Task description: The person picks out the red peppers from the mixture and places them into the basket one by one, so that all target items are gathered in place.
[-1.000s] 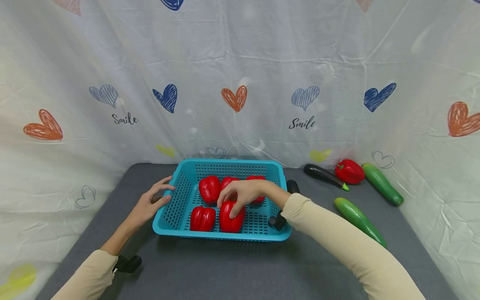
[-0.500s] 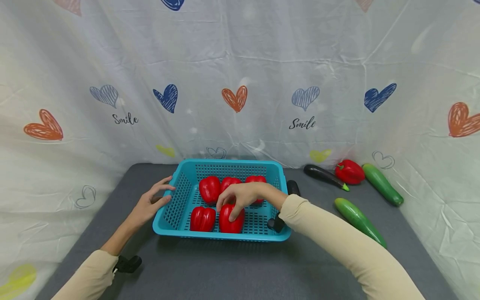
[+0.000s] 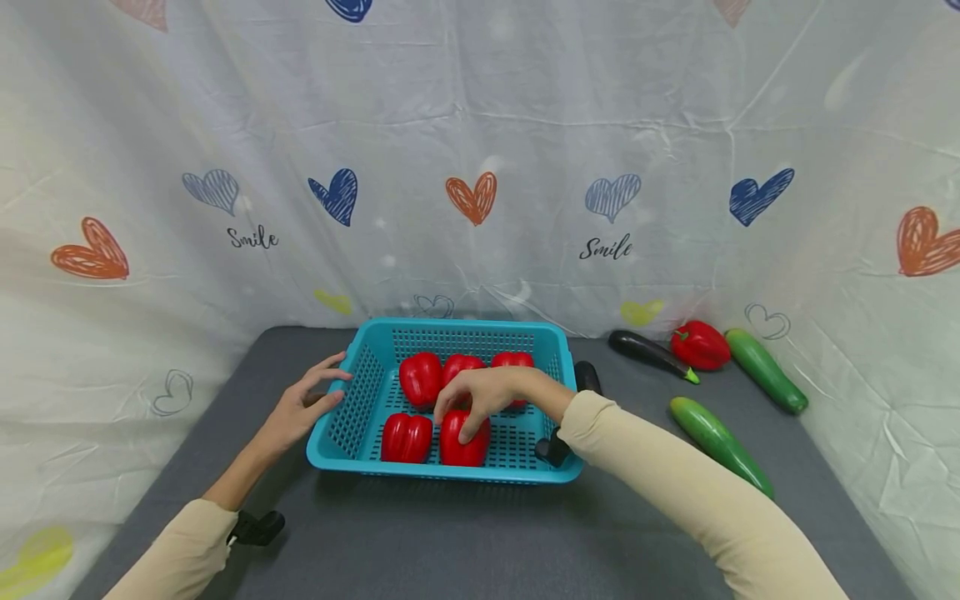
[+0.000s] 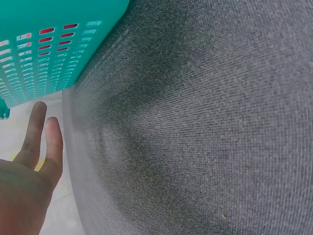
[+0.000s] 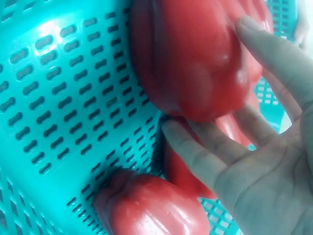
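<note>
A blue-green plastic basket (image 3: 442, 472) with perforated walls holds several red bell peppers. My right hand (image 3: 486, 390) reaches into it and grips the front right bell pepper (image 3: 468, 452) from above, thumb on the near side and fingers on the far side. In the right wrist view, the thumb and fingertips meet that pepper, with another bell pepper (image 5: 151, 208) beside it. To its left sits a bell pepper (image 3: 406, 439); others lie behind, one partly covered by my hand. My left hand (image 3: 298, 410) is at the basket's left rim, fingers spread and relaxed.
On the dark grey table (image 3: 480, 533), to the right of the basket, lie an eggplant (image 3: 648, 352), a loose red bell pepper (image 3: 701, 345) and two green zucchini-like vegetables, one at the back (image 3: 765, 369), one nearer (image 3: 720, 444). A white curtain (image 3: 480, 125) hangs behind.
My right hand has sunk slightly, so the back peppers show more. The gripped pepper stays in nearly the same spot. My left hand and the basket have not visibly moved.
</note>
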### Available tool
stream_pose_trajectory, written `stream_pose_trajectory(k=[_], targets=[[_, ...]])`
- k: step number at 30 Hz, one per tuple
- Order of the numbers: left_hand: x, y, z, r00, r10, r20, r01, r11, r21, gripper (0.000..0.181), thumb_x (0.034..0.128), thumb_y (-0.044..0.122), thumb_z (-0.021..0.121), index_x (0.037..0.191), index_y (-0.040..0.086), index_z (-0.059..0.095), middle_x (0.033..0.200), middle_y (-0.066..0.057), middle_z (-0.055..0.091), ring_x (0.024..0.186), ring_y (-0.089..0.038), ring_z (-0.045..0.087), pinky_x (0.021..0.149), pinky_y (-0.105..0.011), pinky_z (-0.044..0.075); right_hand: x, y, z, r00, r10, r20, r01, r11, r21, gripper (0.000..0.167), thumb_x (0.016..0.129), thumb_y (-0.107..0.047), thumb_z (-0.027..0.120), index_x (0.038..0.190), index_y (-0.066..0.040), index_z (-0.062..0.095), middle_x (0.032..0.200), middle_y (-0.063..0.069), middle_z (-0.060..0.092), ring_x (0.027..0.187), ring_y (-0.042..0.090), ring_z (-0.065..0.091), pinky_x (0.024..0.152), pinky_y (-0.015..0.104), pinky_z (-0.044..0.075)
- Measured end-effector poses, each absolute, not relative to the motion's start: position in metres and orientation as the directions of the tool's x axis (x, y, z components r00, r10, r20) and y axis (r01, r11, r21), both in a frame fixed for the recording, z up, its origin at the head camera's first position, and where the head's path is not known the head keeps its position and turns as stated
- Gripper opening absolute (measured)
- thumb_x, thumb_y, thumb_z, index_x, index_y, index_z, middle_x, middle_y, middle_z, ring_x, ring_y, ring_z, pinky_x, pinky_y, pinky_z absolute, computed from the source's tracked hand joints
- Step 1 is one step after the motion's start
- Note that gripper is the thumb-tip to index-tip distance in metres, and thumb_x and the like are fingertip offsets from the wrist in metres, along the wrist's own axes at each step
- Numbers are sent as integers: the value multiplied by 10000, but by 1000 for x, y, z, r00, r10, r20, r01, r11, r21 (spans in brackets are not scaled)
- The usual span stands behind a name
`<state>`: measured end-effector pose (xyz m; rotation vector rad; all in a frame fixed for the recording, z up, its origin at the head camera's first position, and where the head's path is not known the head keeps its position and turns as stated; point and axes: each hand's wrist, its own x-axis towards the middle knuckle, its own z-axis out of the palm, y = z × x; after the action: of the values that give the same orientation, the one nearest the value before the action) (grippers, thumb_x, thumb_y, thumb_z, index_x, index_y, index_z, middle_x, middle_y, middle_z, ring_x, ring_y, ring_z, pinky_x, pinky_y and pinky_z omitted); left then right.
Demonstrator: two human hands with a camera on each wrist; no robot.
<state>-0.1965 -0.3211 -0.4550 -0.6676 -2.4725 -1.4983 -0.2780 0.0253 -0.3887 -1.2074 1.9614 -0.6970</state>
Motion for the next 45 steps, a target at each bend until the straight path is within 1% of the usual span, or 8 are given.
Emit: stream_pose_trajectory(k=[3, 6, 18, 24, 29, 34, 37, 45], targets=[[-196, -321, -455, -886, 284, 367, 457, 396, 797, 300, 1031, -37, 544, 1330, -36, 571, 1591, -227, 297, 1166, -482, 558, 869, -245, 520, -278, 26, -387, -308, -904, -297, -530, 422, -736, 451, 846, -106, 841, 1272, -133, 699, 1220, -56, 611, 1193, 200, 525, 785, 284, 566], [-196, -320, -455, -885, 285, 367, 458, 395, 797, 299, 1031, -41, 540, 1328, -40, 570, 1590, -236, 295, 1156, -523, 547, 867, -246, 520, -279, 27, -383, -294, -910, -293, -538, 410, -736, 487, 841, -114, 845, 1300, -147, 686, 1254, -40, 607, 1240, 261, 514, 804, 280, 560], [-196, -320, -454, -881, 289, 374, 465, 388, 796, 296, 1030, -45, 538, 1325, -50, 565, 1590, -241, 289, 1148, -508, 559, 867, -237, 518, -287, 50, -362, -259, -935, -241, -479, 341, -809, 619, 854, -124, 824, 1409, -23, 570, 1419, 172, 528, 1316, 354, 475, 959, 348, 509], [-196, -320, -454, -885, 288, 366, 457, 387, 801, 296, 1032, -43, 534, 1327, -53, 561, 1595, -237, 281, 1136, -537, 556, 871, -233, 514, -291, 71, -357, -287, -937, -201, -439, 315, -842, 664, 867, -132, 810, 1443, 15, 515, 1440, 208, 505, 1317, 408, 465, 939, 342, 520], [-195, -320, -453, -890, 284, 358, 448, 388, 806, 297, 1036, -30, 537, 1331, -50, 560, 1599, -230, 278, 1138, -530, 566, 869, -233, 512, -294, 90, -353, -343, -922, -178, -396, 314, -863, 653, 880, -138, 804, 1451, -1, 518, 1442, 217, 509, 1279, 387, 513, 902, 379, 544], [-196, -320, -453, -889, 287, 358, 450, 389, 804, 301, 1034, -36, 536, 1333, -54, 556, 1598, -234, 277, 1129, -522, 575, 865, -237, 516, -296, 109, -353, -382, -917, -112, -370, 263, -891, 592, 896, -97, 789, 1425, 5, 544, 1394, 188, 561, 1275, 435, 512, 927, 398, 533], [-196, -320, -454, -886, 289, 362, 455, 394, 799, 303, 1031, -39, 539, 1333, -49, 560, 1596, -233, 281, 1149, -473, 579, 867, -241, 517, -297, 121, -353, -400, -915, -58, -356, 213, -910, 560, 904, -70, 772, 1405, 36, 546, 1367, 187, 575, 1270, 485, 497, 937, 417, 528], [-197, -322, -454, -883, 291, 369, 462, 395, 794, 302, 1032, -35, 541, 1333, -41, 567, 1594, -228, 290, 1218, -146, 556, 878, -233, 509, -296, 156, -347, -481, -876, 6, -303, 160, -940, 495, 932, -14, 735, 1391, 29, 555, 1404, 316, 500, 1238, 525, 519, 935, 451, 526]])
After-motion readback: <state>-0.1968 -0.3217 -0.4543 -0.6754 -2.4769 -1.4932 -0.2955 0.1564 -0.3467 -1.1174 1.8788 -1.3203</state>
